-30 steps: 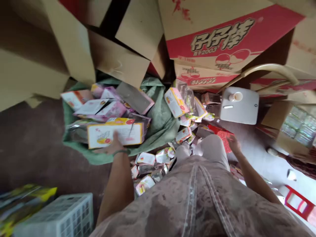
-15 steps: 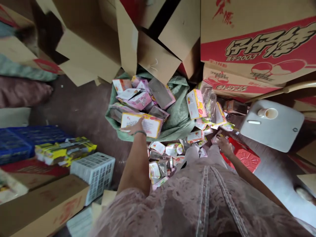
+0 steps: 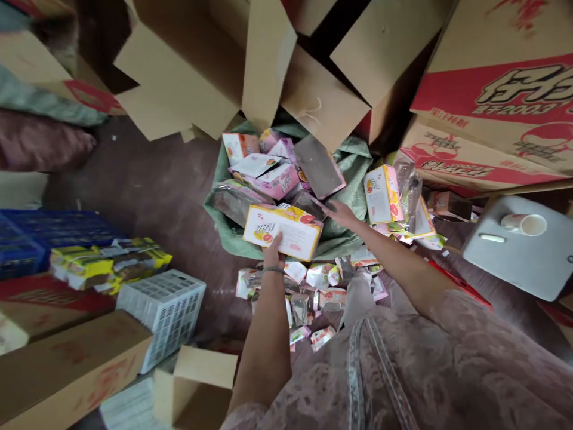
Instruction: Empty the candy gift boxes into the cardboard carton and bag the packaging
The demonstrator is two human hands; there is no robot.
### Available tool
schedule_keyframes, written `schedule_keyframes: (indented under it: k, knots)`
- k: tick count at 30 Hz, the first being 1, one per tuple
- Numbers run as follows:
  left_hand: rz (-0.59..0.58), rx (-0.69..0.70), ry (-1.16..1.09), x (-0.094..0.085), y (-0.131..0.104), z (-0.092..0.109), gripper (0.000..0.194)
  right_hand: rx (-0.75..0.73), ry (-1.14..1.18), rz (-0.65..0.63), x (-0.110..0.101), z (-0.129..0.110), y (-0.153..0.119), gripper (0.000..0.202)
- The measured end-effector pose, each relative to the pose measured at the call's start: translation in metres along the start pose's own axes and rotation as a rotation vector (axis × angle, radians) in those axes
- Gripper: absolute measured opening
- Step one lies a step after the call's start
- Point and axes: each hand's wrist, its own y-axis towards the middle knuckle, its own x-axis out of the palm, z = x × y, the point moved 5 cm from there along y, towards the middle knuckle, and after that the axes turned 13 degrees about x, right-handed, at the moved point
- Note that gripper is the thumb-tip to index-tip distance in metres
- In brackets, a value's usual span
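My left hand point(image 3: 274, 252) grips the near edge of a white and yellow carton point(image 3: 286, 230) with grapefruit pictures, its thumb on the printed face. The carton is tilted over the near rim of a green woven sack point(image 3: 224, 224). My right hand point(image 3: 342, 215) reaches over the sack with fingers stretched out at the corner of a small carton with a dark clear window point(image 3: 308, 205); whether they touch it I cannot tell. Around them in the sack lie a pink and white carton point(image 3: 273, 179) and a larger windowed carton point(image 3: 317, 167).
Loose small packs point(image 3: 317, 276) litter the floor by my legs. A white and yellow carton point(image 3: 378, 194) stands right of the sack. Further right, a grey stool point(image 3: 505, 257) bears a paper cup point(image 3: 530, 224). Cardboard boxes point(image 3: 188, 77) crowd the far side; a white crate point(image 3: 165, 316) stands left.
My right hand has moved from low on the right, beside the red stool, to over the sack. My left hand still holds the carton, now with its thumb on the face. The view has shifted.
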Motion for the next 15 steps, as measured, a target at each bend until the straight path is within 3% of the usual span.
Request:
schedule_keyframes:
  k: [3,7,11,15]
  knots:
    - [-0.003,-0.025,-0.047,-0.008,0.005,-0.014,0.075,0.079,-0.081,-0.019,0.019,-0.013,0.016,0.064]
    - [0.000,0.005,-0.124,-0.014,0.005,-0.030,0.072,0.136,-0.174,0.010,0.032,-0.011,0.021,0.061]
    - [-0.007,0.025,-0.165,-0.018,-0.001,-0.040,0.070,0.128,-0.023,-0.023,0.048,-0.010,0.012,0.057]
    - [-0.022,-0.029,-0.104,-0.026,-0.004,-0.041,0.071,0.225,0.101,-0.124,0.071,-0.006,0.003,0.051]
